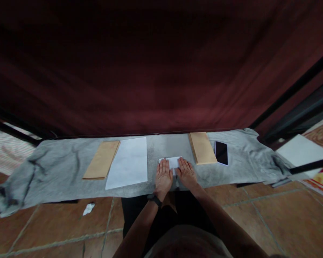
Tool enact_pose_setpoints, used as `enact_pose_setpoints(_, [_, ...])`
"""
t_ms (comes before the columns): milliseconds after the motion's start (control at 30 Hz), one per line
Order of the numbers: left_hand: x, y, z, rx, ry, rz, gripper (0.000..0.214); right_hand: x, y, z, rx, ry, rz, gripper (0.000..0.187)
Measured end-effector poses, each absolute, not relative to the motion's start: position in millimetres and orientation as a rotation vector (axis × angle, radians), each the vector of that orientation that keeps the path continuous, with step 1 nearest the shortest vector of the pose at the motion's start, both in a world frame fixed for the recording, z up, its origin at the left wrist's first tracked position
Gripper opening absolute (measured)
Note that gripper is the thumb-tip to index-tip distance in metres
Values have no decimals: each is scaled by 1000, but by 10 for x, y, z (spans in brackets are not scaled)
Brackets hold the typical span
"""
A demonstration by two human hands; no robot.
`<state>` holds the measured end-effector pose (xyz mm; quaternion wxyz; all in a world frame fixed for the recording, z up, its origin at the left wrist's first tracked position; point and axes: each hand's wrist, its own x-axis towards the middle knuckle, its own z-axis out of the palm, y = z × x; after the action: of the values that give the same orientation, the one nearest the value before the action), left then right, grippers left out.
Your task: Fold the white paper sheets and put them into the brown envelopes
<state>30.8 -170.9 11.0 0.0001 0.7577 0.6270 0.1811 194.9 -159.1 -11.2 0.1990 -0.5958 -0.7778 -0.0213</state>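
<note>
A small white sheet of paper, seemingly folded (173, 162), lies on the grey cloth in front of me. My left hand (163, 177) rests flat on its left side, fingers stretched out and pointing away from me. On its right side my right hand (186, 174) lies flat too, fingers extended. Both palms hide the paper's near part. Left of my hands are larger white sheets (129, 163), with a stack of brown paper envelopes or bags (101, 159) beside them. A second brown stack (203, 148) sits right of my right hand.
A phone (221, 153) with a dark screen lies beside the right brown stack. Grey cloth (67, 157) covers the narrow surface. Behind it hangs a dark red curtain (161, 89). A crumpled white scrap (88, 209) lies on the tiled floor (70, 225). Dark bars (293, 87) stand at the right.
</note>
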Motion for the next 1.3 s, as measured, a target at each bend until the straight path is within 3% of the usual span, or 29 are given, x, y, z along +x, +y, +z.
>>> enact_pose_setpoints(933, [63, -1833, 58, 2287, 2100, 617, 60, 2160, -1608, -102, -1692, -2176, -93, 53])
enact_pose_setpoints(1300, [56, -1826, 38, 2299, 2095, 588, 58, 1495, -1471, 107, -1525, -2400, 122, 48])
